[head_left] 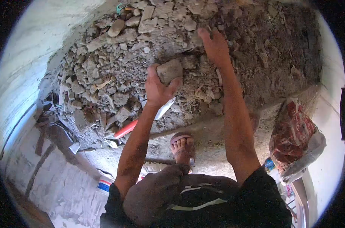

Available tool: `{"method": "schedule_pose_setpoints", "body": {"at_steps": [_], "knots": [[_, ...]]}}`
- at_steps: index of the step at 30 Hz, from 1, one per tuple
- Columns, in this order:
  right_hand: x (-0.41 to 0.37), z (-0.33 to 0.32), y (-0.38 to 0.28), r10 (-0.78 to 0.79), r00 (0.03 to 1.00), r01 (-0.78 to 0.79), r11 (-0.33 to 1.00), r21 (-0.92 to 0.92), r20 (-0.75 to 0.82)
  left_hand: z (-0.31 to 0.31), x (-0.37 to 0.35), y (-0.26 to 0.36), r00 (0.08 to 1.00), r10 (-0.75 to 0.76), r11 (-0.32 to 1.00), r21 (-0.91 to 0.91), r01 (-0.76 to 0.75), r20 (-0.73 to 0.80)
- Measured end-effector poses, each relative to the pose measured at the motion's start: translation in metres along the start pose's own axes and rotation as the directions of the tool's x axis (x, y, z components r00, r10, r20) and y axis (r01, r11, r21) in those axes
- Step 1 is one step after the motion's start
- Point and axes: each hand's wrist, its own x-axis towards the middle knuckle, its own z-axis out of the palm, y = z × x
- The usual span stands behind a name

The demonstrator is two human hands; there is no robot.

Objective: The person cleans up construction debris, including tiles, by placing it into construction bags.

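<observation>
My left hand (159, 88) is closed around a blocky grey-brown stone (170, 71), thumb on the near side and fingers at its left edge. The stone is over a heap of rubble (132, 57). Farther forward and to the right, my right hand (217, 47) reaches to the rubble with thumb and fingers apart; I see nothing held in it. Beneath my left forearm lies a tool with a red handle (125, 129) and a pale flat part (165, 108); the forearm hides its middle.
Pale walls (24, 68) stand left and right of the rubble. A red and white sack (296, 138) is at the right. My sandalled foot (182, 146) is by a low ledge (206, 129). A white, blue and red container (104, 185) sits at lower left.
</observation>
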Motion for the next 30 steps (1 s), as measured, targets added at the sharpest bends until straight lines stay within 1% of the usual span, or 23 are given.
{"method": "schedule_pose_setpoints", "body": {"at_steps": [1,2,3,4,6,7,9,10,12,13,14,15,16,18,20,21,23,25,26,27,28,29,30], "knots": [[0.001,-0.001,0.01,0.011,1.0,-0.011,1.0,0.001,-0.003,0.0,0.0,0.003,0.999,-0.045,0.999,0.013,0.044,0.008],[0.003,0.0,0.023,-0.049,0.998,0.045,0.996,0.074,0.046,0.001,0.003,0.006,0.996,-0.085,0.996,0.025,0.085,0.012],[0.003,-0.004,0.026,-0.114,0.989,0.1,0.984,0.15,0.09,0.001,0.007,0.006,0.996,-0.081,0.994,0.077,0.079,0.035],[0.004,-0.012,0.029,-0.113,0.99,0.1,0.983,0.152,0.085,0.002,0.008,0.007,0.996,-0.077,0.994,0.077,0.074,0.037],[0.006,-0.027,0.032,-0.195,0.942,0.145,0.971,0.19,0.275,0.001,0.008,0.006,0.998,-0.045,0.991,0.125,0.039,0.041],[0.012,-0.028,0.031,-0.195,0.942,0.146,0.971,0.19,0.274,0.003,0.009,0.002,0.998,-0.044,0.991,0.124,0.038,0.04],[0.022,-0.035,0.034,-0.006,0.887,0.071,0.99,-0.125,0.462,0.007,0.006,-0.006,0.999,-0.028,0.993,0.119,0.024,0.03],[0.018,-0.042,0.026,0.001,0.891,0.067,0.989,-0.133,0.455,0.006,0.004,-0.004,0.999,-0.023,0.994,0.109,0.02,0.035],[0.015,-0.055,0.006,-0.044,0.802,0.229,0.944,-0.239,0.595,0.004,0.006,0.001,0.999,0.011,0.994,0.107,-0.014,0.036],[0.017,-0.045,0.018,-0.048,0.808,0.232,0.942,-0.243,0.587,0.004,0.006,0.0,1.0,-0.002,0.99,0.144,-0.002,0.03],[0.024,-0.023,0.042,-0.066,0.888,0.169,0.967,-0.189,0.455,0.004,0.004,-0.002,1.0,0.009,0.99,0.14,-0.012,0.022],[0.023,-0.017,0.036,-0.078,0.948,0.121,0.985,-0.123,0.309,0.002,0.005,-0.001,0.999,0.043,0.99,0.132,-0.046,0.024],[0.019,-0.017,0.035,-0.089,0.95,0.131,0.983,-0.125,0.3,0.0,0.005,-0.002,0.997,0.073,0.989,0.124,-0.076,0.029],[-0.002,-0.014,0.03,-0.189,0.974,0.2,0.976,-0.083,0.129,-0.003,0.002,-0.004,0.998,0.05,0.995,0.089,-0.052,0.026],[-0.021,-0.021,0.022,-0.183,0.976,0.201,0.966,-0.161,0.121,-0.005,-0.002,-0.004,0.999,0.023,0.998,0.051,-0.024,0.03],[-0.026,-0.026,0.018,-0.177,0.978,0.198,0.952,-0.234,0.107,-0.004,-0.003,-0.006,0.997,0.077,0.995,0.07,-0.075,-0.021],[-0.041,-0.035,0.018,-0.219,0.972,0.235,0.943,-0.235,0.089,0.002,-0.004,-0.006,0.989,0.137,0.987,0.093,-0.131,-0.063],[-0.046,-0.034,0.018,-0.243,0.966,0.257,0.94,-0.226,0.088,0.004,0.0,-0.007,0.992,0.109,0.994,-0.006,-0.11,-0.064],[-0.044,-0.029,0.016,-0.238,0.963,0.26,0.94,-0.22,0.123,0.014,-0.001,-0.012,0.99,0.116,0.993,0.032,-0.114,-0.083],[-0.053,-0.031,0.009,-0.365,0.931,0.355,0.906,-0.231,0.001,0.026,-0.002,-0.025,0.991,0.119,0.985,0.131,-0.111,-0.056],[-0.045,-0.027,0.011,-0.325,0.944,0.329,0.928,-0.177,0.047,0.029,-0.001,-0.042,0.993,0.112,0.961,0.257,-0.098,-0.04],[-0.042,-0.031,0.001,-0.27,0.953,0.278,0.96,-0.036,0.14,0.037,-0.004,-0.053,0.997,0.023,0.958,0.286,-0.002,-0.069],[-0.021,-0.018,0.029,-0.4,0.917,0.4,0.916,-0.046,0.009,0.012,-0.003,-0.023,0.994,0.083,0.979,0.193,-0.067,-0.075]]}}
